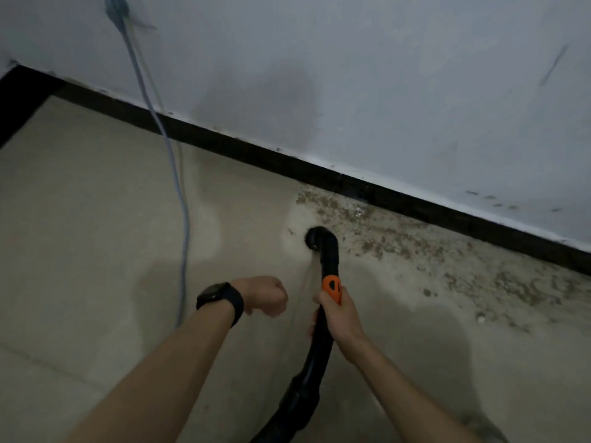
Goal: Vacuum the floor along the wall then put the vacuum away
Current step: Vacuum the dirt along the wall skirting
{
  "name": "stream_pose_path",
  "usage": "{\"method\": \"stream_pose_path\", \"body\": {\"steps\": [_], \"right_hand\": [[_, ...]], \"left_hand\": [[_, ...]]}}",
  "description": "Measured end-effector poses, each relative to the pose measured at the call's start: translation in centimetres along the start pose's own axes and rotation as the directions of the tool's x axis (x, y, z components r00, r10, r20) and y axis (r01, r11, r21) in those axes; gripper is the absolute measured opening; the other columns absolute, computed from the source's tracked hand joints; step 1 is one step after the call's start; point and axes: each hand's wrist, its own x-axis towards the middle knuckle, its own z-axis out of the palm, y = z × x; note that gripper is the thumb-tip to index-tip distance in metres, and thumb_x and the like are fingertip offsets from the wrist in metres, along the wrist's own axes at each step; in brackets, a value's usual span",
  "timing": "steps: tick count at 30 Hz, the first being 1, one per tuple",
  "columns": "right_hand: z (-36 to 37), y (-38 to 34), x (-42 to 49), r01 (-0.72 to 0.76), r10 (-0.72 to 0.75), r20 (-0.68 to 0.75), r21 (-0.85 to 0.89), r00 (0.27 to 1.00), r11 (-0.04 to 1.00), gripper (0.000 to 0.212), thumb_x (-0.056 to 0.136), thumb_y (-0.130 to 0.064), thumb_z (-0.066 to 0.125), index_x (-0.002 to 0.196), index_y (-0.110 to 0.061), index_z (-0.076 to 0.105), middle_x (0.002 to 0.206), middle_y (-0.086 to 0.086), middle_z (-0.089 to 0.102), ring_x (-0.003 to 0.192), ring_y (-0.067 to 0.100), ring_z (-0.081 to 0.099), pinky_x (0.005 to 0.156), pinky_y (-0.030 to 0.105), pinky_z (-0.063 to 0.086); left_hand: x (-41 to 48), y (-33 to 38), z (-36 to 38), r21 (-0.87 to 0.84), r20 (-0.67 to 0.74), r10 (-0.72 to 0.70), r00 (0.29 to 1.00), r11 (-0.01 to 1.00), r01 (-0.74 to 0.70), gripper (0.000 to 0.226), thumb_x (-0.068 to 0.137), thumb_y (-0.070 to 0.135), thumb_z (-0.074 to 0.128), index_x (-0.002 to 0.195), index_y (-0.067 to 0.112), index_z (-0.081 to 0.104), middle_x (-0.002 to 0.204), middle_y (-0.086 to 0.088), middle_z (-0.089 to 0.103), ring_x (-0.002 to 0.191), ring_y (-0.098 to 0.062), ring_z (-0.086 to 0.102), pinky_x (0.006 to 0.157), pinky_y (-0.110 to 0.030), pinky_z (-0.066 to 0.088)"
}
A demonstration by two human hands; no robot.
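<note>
Head: right hand grips curved black vacuum wand

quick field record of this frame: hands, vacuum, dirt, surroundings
right hand: grips the vacuum wand just below its orange collar
left hand: fist, holds nothing, apart from the wand; watch on wrist
nozzle: down on the floor, at the dirt's edge
dirt: brown patch along the black baseboard, mostly right of the nozzle
cable: grey, hangs down the wall to the floor, left of the arms
task state: dirt remains; vacuum not put away
</note>
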Motion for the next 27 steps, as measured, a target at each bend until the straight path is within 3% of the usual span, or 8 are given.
{"method": "stream_pose_path", "body": {"steps": [2, 6, 10, 14, 16, 20, 23, 27], "right_hand": [[0.4, 0.1, 0.3, 0.019, -0.018, -0.016, 0.045, 1.0, 0.999, 0.013, 0.091, -0.011, 0.06, 0.095, -0.011, 0.048, 0.065, 0.015, 0.054, 0.055, 0.03, 0.056, 0.054, 0.041, 0.055], [2.1, 0.7, 2.8, 0.101, -0.1, -0.023, 0.058, 0.995, 0.993, 0.013, 0.087, -0.014, 0.06, 0.092, -0.012, 0.048, 0.062, 0.013, 0.052, 0.051, 0.028, 0.054, 0.051, 0.04, 0.052], [3.7, 0.3, 3.7, 0.056, -0.06, 0.038, 0.099, 0.997, 0.993, 0.01, 0.091, -0.013, 0.058, 0.093, -0.011, 0.048, 0.057, 0.009, 0.049, 0.041, 0.024, 0.051, 0.048, 0.036, 0.048], [4.2, -2.4, 4.1, 0.0, -0.009, 0.062, 0.151, 0.998, 0.989, 0.012, 0.091, -0.016, 0.058, 0.096, -0.01, 0.048, 0.06, 0.01, 0.048, 0.042, 0.025, 0.051, 0.049, 0.035, 0.049], [4.5, -3.5, 4.3, -0.017, 0.002, 0.084, 0.174, 0.997, 0.985, 0.011, 0.091, -0.014, 0.057, 0.095, -0.01, 0.048, 0.06, 0.01, 0.048, 0.044, 0.025, 0.051, 0.05, 0.035, 0.049], [4.9, -1.8, 3.2, -0.048, 0.028, 0.13, 0.15, 0.991, 0.987, 0.01, 0.089, -0.013, 0.058, 0.091, -0.01, 0.049, 0.06, 0.011, 0.05, 0.046, 0.026, 0.054, 0.053, 0.039, 0.052], [5.1, 1.3, 1.3, -0.061, 0.049, 0.095, 0.126, 0.994, 0.99, 0.007, 0.091, -0.011, 0.056, 0.088, -0.008, 0.05, 0.06, 0.012, 0.049, 0.045, 0.026, 0.053, 0.051, 0.038, 0.05], [5.2, 4.6, -0.3, -0.03, 0.027, 0.034, 0.112, 0.999, 0.993, 0.007, 0.093, -0.008, 0.056, 0.091, -0.007, 0.049, 0.058, 0.013, 0.051, 0.043, 0.027, 0.054, 0.047, 0.036, 0.05]], "left_hand": [[-1.1, -0.8, 0.7, 0.136, 0.128, -0.062, 0.99, 0.99, 0.044, 0.041, 0.088, 0.017, 0.059, 0.128, 0.015, 0.064, 0.121, 0.003, 0.061, 0.12, -0.019, 0.059, 0.104, -0.045, 0.048], [-1.2, -3.6, 4.1, -0.063, 0.193, -0.075, 0.978, 0.994, 0.088, 0.048, 0.088, 0.021, 0.061, 0.135, 0.019, 0.06, 0.132, 0.009, 0.056, 0.129, -0.015, 0.055, 0.108, -0.047, 0.042], [-2.1, -5.2, 7.6, -0.135, 0.179, -0.03, 0.983, 0.989, 0.055, 0.066, 0.086, 0.029, 0.073, 0.146, 0.026, 0.045, 0.148, 0.003, 0.047, 0.136, -0.022, 0.047, 0.111, -0.048, 0.041], [-2.7, -5.5, 9.0, -0.231, -0.044, 0.015, 0.999, 0.973, -0.025, 0.067, 0.08, 0.034, 0.082, 0.135, 0.025, 0.045, 0.127, 0.0, 0.058, 0.116, -0.024, 0.059, 0.09, -0.037, 0.054], [-2.7, -5.5, 8.0, -0.242, -0.052, 0.014, 0.999, 0.97, -0.027, 0.063, 0.077, 0.036, 0.085, 0.126, 0.023, 0.047, 0.114, 0.003, 0.061, 0.103, -0.02, 0.063, 0.081, -0.032, 0.056], [-2.0, -4.5, 6.8, 0.011, 0.197, -0.121, 0.973, 0.993, 0.121, 0.072, 0.077, 0.034, 0.086, 0.137, 0.018, 0.049, 0.133, -0.003, 0.061, 0.118, -0.026, 0.061, 0.103, -0.043, 0.05], [-0.1, -4.7, 9.2, 0.261, 0.341, -0.269, 0.901, 0.948, 0.184, 0.064, 0.076, 0.028, 0.086, 0.131, 0.007, 0.061, 0.135, -0.009, 0.063, 0.118, -0.027, 0.062, 0.105, -0.043, 0.049], [1.2, -6.1, 11.3, 0.403, 0.359, -0.384, 0.851, 0.886, 0.23, 0.066, 0.066, 0.031, 0.09, 0.123, 0.006, 0.068, 0.112, -0.006, 0.07, 0.106, -0.021, 0.067, 0.104, -0.035, 0.05]]}}
